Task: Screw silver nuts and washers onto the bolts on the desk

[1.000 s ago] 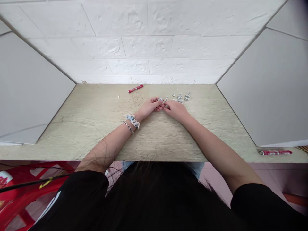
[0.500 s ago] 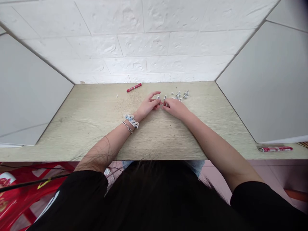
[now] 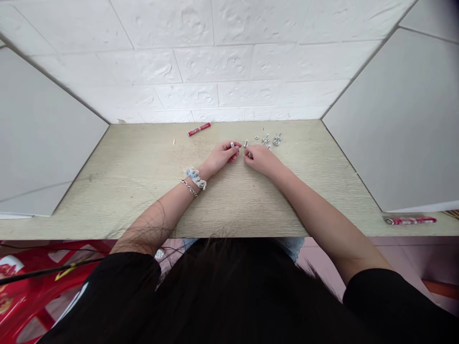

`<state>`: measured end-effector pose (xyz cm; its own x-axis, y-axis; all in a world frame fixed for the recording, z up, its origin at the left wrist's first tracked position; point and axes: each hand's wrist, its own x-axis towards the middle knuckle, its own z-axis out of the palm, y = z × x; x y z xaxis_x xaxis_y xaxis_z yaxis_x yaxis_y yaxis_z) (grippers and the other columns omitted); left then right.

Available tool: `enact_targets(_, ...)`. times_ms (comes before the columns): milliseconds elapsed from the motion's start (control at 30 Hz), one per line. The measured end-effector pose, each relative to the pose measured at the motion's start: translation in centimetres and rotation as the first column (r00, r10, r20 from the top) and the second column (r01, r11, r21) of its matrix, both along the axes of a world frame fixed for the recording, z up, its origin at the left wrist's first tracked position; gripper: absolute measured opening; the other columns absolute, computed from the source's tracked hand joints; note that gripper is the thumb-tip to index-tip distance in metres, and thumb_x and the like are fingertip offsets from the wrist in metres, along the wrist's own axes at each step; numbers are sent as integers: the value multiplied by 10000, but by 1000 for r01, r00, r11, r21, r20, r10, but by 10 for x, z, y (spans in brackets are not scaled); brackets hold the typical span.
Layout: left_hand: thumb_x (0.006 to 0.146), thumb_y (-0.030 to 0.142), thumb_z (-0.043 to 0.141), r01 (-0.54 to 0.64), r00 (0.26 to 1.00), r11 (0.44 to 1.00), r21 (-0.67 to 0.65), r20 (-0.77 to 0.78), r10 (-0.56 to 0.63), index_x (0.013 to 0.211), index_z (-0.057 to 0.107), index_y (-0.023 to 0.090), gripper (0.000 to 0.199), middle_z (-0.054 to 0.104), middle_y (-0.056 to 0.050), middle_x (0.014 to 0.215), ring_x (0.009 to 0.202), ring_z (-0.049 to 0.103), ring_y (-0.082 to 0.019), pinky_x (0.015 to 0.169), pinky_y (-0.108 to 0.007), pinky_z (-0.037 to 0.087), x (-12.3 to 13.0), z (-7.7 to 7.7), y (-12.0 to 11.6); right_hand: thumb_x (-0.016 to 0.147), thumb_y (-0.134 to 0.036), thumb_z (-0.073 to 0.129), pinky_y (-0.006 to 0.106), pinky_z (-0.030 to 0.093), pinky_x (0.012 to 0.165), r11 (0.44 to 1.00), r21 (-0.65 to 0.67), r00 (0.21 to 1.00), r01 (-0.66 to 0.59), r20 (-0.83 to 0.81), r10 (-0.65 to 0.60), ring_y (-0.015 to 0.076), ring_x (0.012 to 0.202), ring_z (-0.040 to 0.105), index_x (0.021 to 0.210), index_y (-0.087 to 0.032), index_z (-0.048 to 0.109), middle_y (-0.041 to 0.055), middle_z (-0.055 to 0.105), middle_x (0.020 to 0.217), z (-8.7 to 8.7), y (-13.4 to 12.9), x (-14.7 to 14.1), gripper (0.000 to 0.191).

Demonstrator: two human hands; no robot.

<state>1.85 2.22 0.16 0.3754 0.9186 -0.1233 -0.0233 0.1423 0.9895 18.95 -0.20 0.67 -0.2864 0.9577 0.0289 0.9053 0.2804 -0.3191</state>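
Note:
My left hand (image 3: 225, 155) is closed in a pinch around a small silver bolt (image 3: 232, 144), whose shank points up past the thumb. Just to its right, my right hand (image 3: 260, 156) has its fingers curled together near the tabletop; a small bit of metal shows at the fingertips, too small to name. One silver bolt (image 3: 245, 143) stands upright on the table between and beyond the two hands. Behind my right hand lie several bolts (image 3: 266, 139), partly hidden by it. A small nut (image 3: 256, 137) rests to their left.
The wooden table (image 3: 143, 191) meets a white brick-patterned wall (image 3: 233, 71). A red marker-like tube (image 3: 199, 129) lies near the wall, with a white scrap (image 3: 174, 141) to its left. More bolts (image 3: 277, 139) lie at the right. Another red tube (image 3: 410, 220) is by the right front edge.
My left hand's raised index finger has come down, and the hand closed on the bolt and drew slightly left. My right hand shifted a little right, away from the left.

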Motion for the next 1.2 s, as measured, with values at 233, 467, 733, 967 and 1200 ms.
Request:
enact_targets(233, 1010, 38, 543, 16, 999, 1000, -4, -45, -16, 958, 675, 110, 160, 581, 52, 667, 567, 513, -47, 613, -195, 407, 0, 1, 1, 927, -88, 468, 334, 448, 929, 999, 52, 998, 6, -66, -3, 257, 1045, 633, 1021, -102, 717, 166, 712, 1055, -11, 5, 0, 267)
enact_targets(467, 1018, 70, 563, 35, 997, 999, -23, -73, -37, 998, 698, 108, 142, 618, 31, 700, 599, 557, -55, 663, -212, 456, -2, 1, 2, 940, -139, 490, 352, 450, 944, 998, 31, 991, 61, -118, -57, 257, 1033, 623, 947, -131, 726, 155, 709, 1053, -12, 8, -1, 236)
enact_targets(733, 985, 139, 656, 99, 987, 995, 21, -128, -96, 993, 741, 121, 87, 592, 27, 687, 576, 527, -60, 634, -226, 442, -4, 3, 0, 935, -164, 484, 345, 430, 824, 998, 3, 993, 68, -100, -67, 246, 899, 610, 879, -163, 649, 130, 716, 947, -5, 5, -3, 175)
enact_targets(967, 1014, 94, 583, 85, 988, 996, 14, -133, -82, 994, 706, 104, 125, 591, 30, 674, 589, 539, -58, 633, -208, 442, -2, 4, -1, 895, -117, 504, 341, 428, 818, 994, 20, 988, 107, -114, -104, 261, 937, 624, 978, -141, 681, 142, 732, 985, -3, 4, -1, 196)
enact_targets(1200, 959, 148, 637, 131, 974, 984, 124, -202, -105, 941, 756, 137, 121, 529, 41, 618, 553, 461, -71, 607, -229, 379, -4, 6, -4, 870, -84, 482, 347, 436, 873, 999, 42, 990, 17, -142, -11, 269, 1013, 606, 1013, -136, 685, 160, 699, 1066, -11, 7, 2, 254)
